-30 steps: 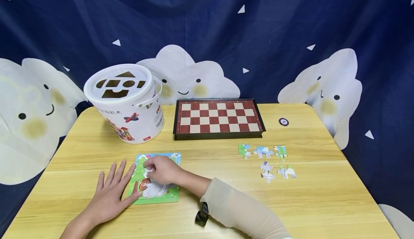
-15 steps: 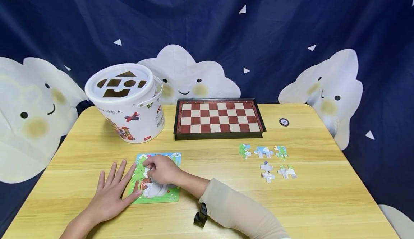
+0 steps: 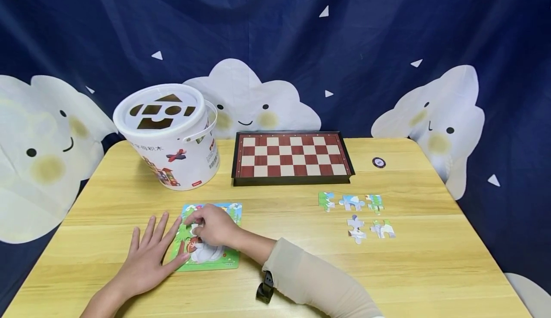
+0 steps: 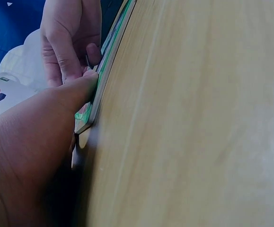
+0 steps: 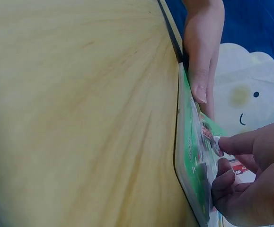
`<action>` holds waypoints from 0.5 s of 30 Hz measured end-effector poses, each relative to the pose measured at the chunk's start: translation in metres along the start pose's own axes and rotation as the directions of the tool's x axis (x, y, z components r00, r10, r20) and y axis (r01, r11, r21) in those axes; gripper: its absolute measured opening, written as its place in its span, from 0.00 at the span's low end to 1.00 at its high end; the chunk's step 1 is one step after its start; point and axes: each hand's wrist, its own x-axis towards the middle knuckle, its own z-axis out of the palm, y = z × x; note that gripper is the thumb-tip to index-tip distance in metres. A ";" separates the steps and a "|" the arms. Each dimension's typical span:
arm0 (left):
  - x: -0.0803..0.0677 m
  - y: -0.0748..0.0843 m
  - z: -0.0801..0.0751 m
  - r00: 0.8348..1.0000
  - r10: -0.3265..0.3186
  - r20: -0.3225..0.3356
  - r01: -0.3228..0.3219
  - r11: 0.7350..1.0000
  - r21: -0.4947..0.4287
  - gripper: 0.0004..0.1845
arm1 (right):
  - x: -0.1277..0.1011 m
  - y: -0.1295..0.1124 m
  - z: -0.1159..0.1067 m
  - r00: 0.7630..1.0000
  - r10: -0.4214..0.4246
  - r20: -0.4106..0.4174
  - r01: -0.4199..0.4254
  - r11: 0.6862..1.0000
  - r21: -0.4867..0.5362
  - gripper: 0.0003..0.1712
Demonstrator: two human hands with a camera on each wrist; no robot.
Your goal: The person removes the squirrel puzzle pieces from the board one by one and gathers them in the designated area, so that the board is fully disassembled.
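A jigsaw puzzle board with a green border and a picture of trees and a white animal lies at the left front of the table. My left hand lies flat with fingers spread at its left side, the thumb resting on the lower left corner. Over the upper part of the picture, my right hand pinches a small puzzle piece between thumb and forefinger, close above the board. Most of that piece is hidden in the head view. Beyond the right forearm lie several loose puzzle pieces.
At the back left stands a white block bucket with shape holes in its lid. A red and white checkered board sits at the back middle. Farther right lies a dark round chip. A blue cloud-print curtain hangs behind the table.
My right hand has shifted slightly left and up over the puzzle board, its fingers a little more extended. The left hand and the loose pieces stay where they were.
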 end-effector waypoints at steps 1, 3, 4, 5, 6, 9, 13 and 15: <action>0.000 0.000 0.000 1.000 -0.001 0.000 0.001 1.000 0.002 0.47 | 0.000 0.000 0.000 1.000 -0.005 -0.001 0.005 1.000 -0.009 0.14; 0.000 0.000 0.000 1.000 -0.002 -0.002 0.002 1.000 0.005 0.47 | -0.001 0.001 -0.001 1.000 -0.009 -0.002 0.009 1.000 -0.018 0.14; 0.000 0.000 0.000 1.000 -0.002 -0.001 0.002 1.000 0.006 0.47 | -0.002 0.001 -0.001 1.000 -0.012 -0.002 0.011 1.000 -0.017 0.14; 0.000 0.000 0.000 1.000 -0.001 -0.001 0.001 1.000 0.006 0.47 | -0.002 0.001 -0.001 1.000 -0.014 -0.003 0.014 1.000 -0.014 0.14; 0.000 0.000 0.000 1.000 0.000 -0.002 0.000 1.000 0.006 0.47 | -0.003 0.002 -0.001 1.000 -0.015 -0.005 0.015 1.000 -0.009 0.14; 0.000 0.000 0.000 1.000 0.003 -0.004 -0.003 1.000 0.004 0.47 | -0.003 0.003 -0.001 1.000 -0.014 -0.009 0.014 1.000 0.012 0.14; -0.001 0.000 0.001 1.000 0.004 -0.006 -0.004 1.000 0.000 0.47 | -0.003 0.004 -0.001 1.000 0.003 -0.011 -0.002 0.998 0.061 0.13; -0.001 0.000 0.001 1.000 0.003 -0.005 -0.003 1.000 -0.002 0.47 | -0.004 0.004 -0.001 1.000 0.014 -0.010 -0.013 0.997 0.077 0.13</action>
